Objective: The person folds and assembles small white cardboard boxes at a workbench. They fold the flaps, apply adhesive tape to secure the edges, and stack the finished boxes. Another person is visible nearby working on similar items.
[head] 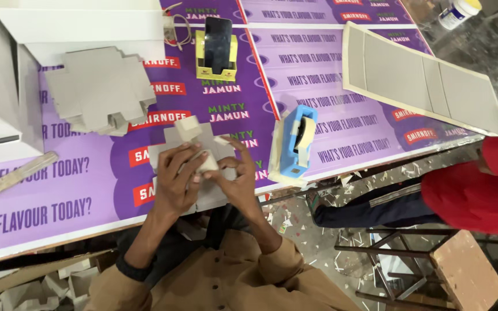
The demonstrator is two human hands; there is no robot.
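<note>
Both hands work at the worktop's (87,201) near edge: the left hand (175,178) and right hand (238,175) have their grip pinched on a flat grey cut-out cardboard box blank (194,135); best to press each flap square along its crease, thumbs close to the fold

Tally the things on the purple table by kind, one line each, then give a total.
Blue tape dispenser: 1
Phone in a yellow stand: 1
Ruler: 1
Stack of grey card cut-outs: 1
Long scored grey board: 1
Grey card piece held by the left hand and right hand: 1
Total: 6
</note>
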